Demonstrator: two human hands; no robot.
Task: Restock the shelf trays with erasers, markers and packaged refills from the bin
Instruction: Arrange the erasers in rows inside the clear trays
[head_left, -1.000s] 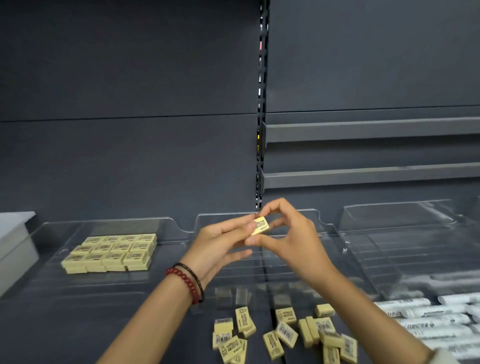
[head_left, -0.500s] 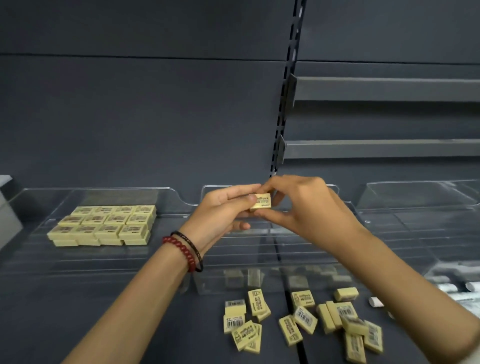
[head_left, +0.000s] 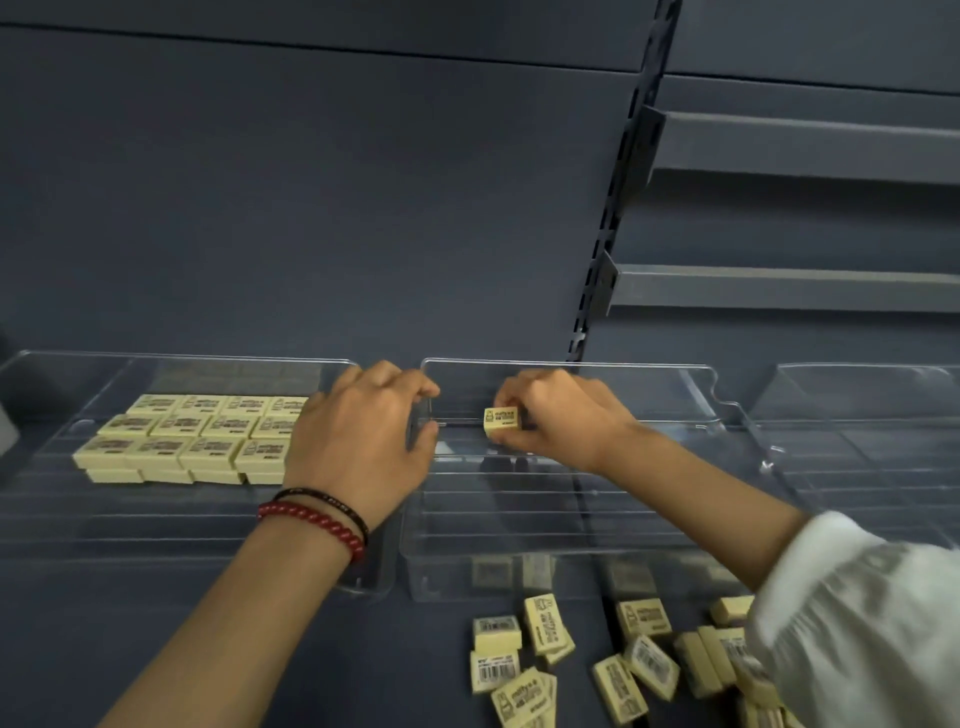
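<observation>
Where the dark shelf deck (head_left: 208, 649) runs nearest, loose yellow erasers (head_left: 540, 623) lie scattered, some barcode up, just in front of the mid tray (head_left: 571, 525). A white sleeve (head_left: 857, 623) covers the R forearm; red and black bracelets (head_left: 322, 514) circle the L wrist. L hand (head_left: 363, 441) sits over the wall btwn left tray (head_left: 104, 519) and mid tray, fingers curled at that wall; can't tell if it grips it. R hand (head_left: 561, 415) pinches one eraser (head_left: 501, 418) w/ fingertips, low in the mid tray's back-left part. Left tray holds stacked erasers (head_left: 197, 436) in neat rows, two layers. Beyond: dark back panel (head_left: 311, 208), two grey rails (head_left: 805, 145) upper right.
</observation>
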